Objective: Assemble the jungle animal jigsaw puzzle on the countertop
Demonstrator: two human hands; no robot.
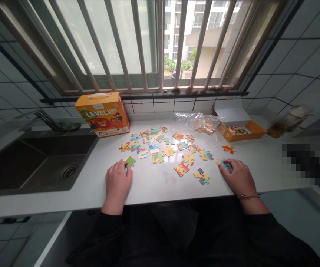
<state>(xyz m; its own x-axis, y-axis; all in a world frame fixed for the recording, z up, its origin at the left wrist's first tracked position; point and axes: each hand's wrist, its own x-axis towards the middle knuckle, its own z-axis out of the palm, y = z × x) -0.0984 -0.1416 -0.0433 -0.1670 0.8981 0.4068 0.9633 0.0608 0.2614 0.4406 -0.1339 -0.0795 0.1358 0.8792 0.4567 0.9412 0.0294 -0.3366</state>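
A green jigsaw piece point(130, 161) lies flat on the white countertop point(160, 187), right at the fingertips of the left hand point(117, 177). That hand rests near the front edge with its fingers curled together against the piece's near corner; whether they pinch the piece or only touch it cannot be told. Further right along the same edge, the right hand point(236, 176) has its fingers and thumb closed on a blue jigsaw piece point(224, 164), covering part of it. A thin bracelet point(248, 195) circles that wrist, and black sleeves point(108, 230) cover both forearms.

Between the hands and reaching toward the back of the countertop, a loose spread of multicoloured jigsaw pieces point(160, 146) lies flat, with a small cluster point(201, 176) just left of the right hand. Along the back edge, an orange "LEVEL UP!" puzzle box point(102, 114) stands to the left, clear plastic bags point(198, 122) lie mid-way, and a shallow orange box tray point(241, 131) holding more pieces sits to the right, a white lid point(228, 115) behind it. A dark steel sink point(37, 163) is set in the countertop's left side, below a barred window point(160, 44).
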